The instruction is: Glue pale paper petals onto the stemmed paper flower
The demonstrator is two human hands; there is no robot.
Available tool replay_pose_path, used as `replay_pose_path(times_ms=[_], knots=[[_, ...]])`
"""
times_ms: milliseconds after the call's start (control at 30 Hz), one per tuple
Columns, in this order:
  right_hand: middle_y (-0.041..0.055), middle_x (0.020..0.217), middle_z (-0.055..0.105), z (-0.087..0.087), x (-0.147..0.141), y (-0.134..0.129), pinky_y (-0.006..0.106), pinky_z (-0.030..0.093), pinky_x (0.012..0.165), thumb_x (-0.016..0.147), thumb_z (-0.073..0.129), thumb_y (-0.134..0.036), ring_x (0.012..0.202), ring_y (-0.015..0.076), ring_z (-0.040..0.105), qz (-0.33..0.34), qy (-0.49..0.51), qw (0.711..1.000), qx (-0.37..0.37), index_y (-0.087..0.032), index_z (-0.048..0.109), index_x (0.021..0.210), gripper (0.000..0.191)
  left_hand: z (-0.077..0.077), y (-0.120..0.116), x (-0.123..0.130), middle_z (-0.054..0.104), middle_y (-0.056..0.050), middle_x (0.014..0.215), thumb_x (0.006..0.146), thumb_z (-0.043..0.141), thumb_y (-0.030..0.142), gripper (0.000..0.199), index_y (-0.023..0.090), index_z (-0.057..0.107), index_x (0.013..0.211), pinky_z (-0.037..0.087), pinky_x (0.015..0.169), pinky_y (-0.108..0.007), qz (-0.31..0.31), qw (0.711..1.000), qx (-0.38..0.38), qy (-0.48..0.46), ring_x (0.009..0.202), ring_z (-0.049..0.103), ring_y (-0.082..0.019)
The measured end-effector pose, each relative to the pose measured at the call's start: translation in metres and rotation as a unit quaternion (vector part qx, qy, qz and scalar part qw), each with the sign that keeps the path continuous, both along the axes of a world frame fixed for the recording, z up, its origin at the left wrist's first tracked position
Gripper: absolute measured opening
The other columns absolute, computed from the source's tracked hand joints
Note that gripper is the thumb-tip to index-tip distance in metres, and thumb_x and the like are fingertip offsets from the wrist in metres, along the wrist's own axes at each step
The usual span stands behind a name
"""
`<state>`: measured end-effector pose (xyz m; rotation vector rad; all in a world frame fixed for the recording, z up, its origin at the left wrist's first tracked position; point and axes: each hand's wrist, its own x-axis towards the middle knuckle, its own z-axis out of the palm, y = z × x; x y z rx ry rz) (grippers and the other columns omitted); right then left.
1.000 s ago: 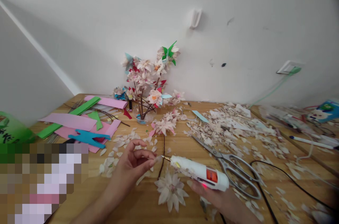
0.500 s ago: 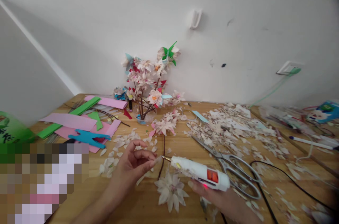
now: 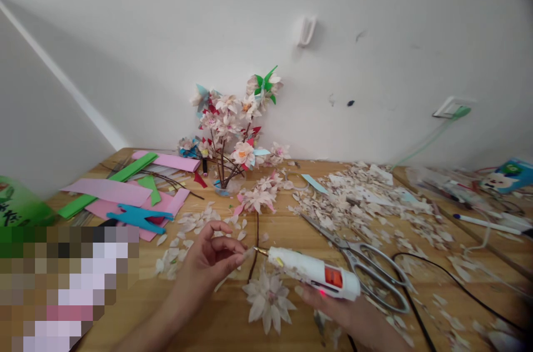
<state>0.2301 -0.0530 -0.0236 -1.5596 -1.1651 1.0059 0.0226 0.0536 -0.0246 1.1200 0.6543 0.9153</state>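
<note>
My left hand (image 3: 219, 255) is closed in a pinch on a small pale petal (image 3: 249, 254). My right hand (image 3: 328, 307) grips a white hot glue gun (image 3: 308, 270) from below; its red switch faces up and a small red light glows. The brass nozzle touches or nearly touches the petal; I cannot tell which. Just below the nozzle lies a white petal flower (image 3: 270, 299) with a pinkish centre. Behind it, a brown stem (image 3: 257, 227) runs toward another white and pink flower (image 3: 259, 198) lying on the table.
Scissors (image 3: 358, 257) lie right of the glue gun, near a black cord (image 3: 416, 307). Loose petals (image 3: 358, 196) cover the wooden table (image 3: 158, 296) to the right. A flower arrangement (image 3: 229, 124) stands by the wall. Coloured paper strips (image 3: 108, 191) lie at left.
</note>
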Motion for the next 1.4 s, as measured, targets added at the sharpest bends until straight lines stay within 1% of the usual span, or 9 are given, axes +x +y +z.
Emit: replay_pose_path(times_ms=[233,400,567,767,900,1033,1133,1267,1400], knots=[[0.0058,0.083,0.071,0.007,-0.002,0.000,0.034,0.053,0.073,0.060,0.074,-0.049,0.080,0.0268,0.064,0.012,0.025,1.000,0.002,-0.019,0.071,0.087,0.041,-0.009,0.001,-0.002,0.067,0.005,0.066,0.069,0.072,0.018,0.037,0.023,0.041,0.089,0.043,0.064,-0.021,-0.006,1.000,0.009,-0.008,0.067,0.060,-0.010],[0.0060,0.080,0.070,0.005,0.004,0.001,0.035,0.053,0.073,0.062,0.070,-0.055,0.078,0.0276,0.063,0.050,-0.013,0.999,-0.014,-0.018,0.071,0.085,0.043,-0.007,0.001,-0.001,0.067,0.005,0.065,0.068,0.073,0.019,0.039,0.023,0.041,0.090,0.043,0.063,-0.021,-0.005,1.000,0.004,-0.005,0.063,0.059,-0.008],[0.0084,0.094,0.069,0.004,0.005,0.001,0.038,0.051,0.081,0.062,0.065,-0.063,0.089,0.0296,0.063,0.041,-0.024,0.999,-0.009,-0.017,0.068,0.097,0.058,-0.004,0.001,0.000,0.067,0.006,0.064,0.067,0.074,0.022,0.040,0.022,0.040,0.089,0.041,0.058,-0.018,-0.003,1.000,-0.004,0.000,0.059,0.056,-0.007],[0.0074,0.087,0.071,0.009,0.005,0.002,0.036,0.054,0.074,0.067,0.063,-0.060,0.081,0.0275,0.065,0.096,-0.032,0.995,-0.014,-0.018,0.068,0.091,0.049,-0.002,0.000,-0.001,0.067,0.007,0.063,0.065,0.075,0.024,0.041,0.022,0.040,0.088,0.040,0.058,-0.018,-0.005,1.000,-0.006,-0.002,0.059,0.056,-0.006],[0.0097,0.097,0.069,-0.002,0.013,0.003,0.038,0.052,0.081,0.069,0.064,-0.052,0.089,0.0285,0.063,0.073,-0.089,0.993,-0.009,-0.016,0.067,0.098,0.046,0.005,-0.002,-0.001,0.066,0.008,0.062,0.065,0.075,0.023,0.041,0.021,0.041,0.087,0.040,0.057,-0.016,0.000,1.000,-0.007,-0.007,0.058,0.056,-0.005],[0.0080,0.091,0.070,-0.009,0.028,0.010,0.036,0.053,0.075,0.073,0.061,-0.048,0.081,0.0267,0.064,0.095,-0.147,0.984,-0.012,-0.016,0.068,0.093,0.039,0.011,-0.002,-0.002,0.066,0.008,0.061,0.064,0.075,0.023,0.041,0.020,0.044,0.090,0.041,0.058,-0.016,0.013,1.000,-0.008,-0.005,0.058,0.056,-0.005],[0.0065,0.085,0.071,-0.016,0.045,0.017,0.034,0.053,0.068,0.073,0.062,-0.047,0.075,0.0255,0.065,0.047,-0.168,0.985,-0.017,-0.016,0.068,0.092,0.037,0.013,-0.001,-0.004,0.067,0.007,0.062,0.065,0.075,0.023,0.043,0.019,0.045,0.096,0.042,0.060,-0.017,0.017,1.000,-0.005,0.000,0.060,0.057,-0.006],[0.0050,0.075,0.071,-0.037,0.066,0.021,0.033,0.052,0.062,0.070,0.065,-0.047,0.069,0.0246,0.064,-0.010,-0.193,0.981,-0.020,-0.016,0.067,0.080,0.033,0.015,0.001,-0.007,0.067,0.007,0.062,0.065,0.075,0.023,0.045,0.019,0.046,0.099,0.042,0.059,-0.017,0.023,1.000,0.002,-0.007,0.060,0.057,-0.006],[0.0043,0.072,0.069,-0.057,0.074,0.022,0.034,0.052,0.060,0.066,0.066,-0.048,0.067,0.0243,0.064,-0.018,-0.189,0.981,-0.035,-0.018,0.063,0.078,0.033,0.014,0.000,-0.008,0.067,0.007,0.061,0.064,0.075,0.024,0.044,0.020,0.048,0.098,0.042,0.060,-0.016,0.024,1.000,0.005,-0.010,0.060,0.057,-0.006]])
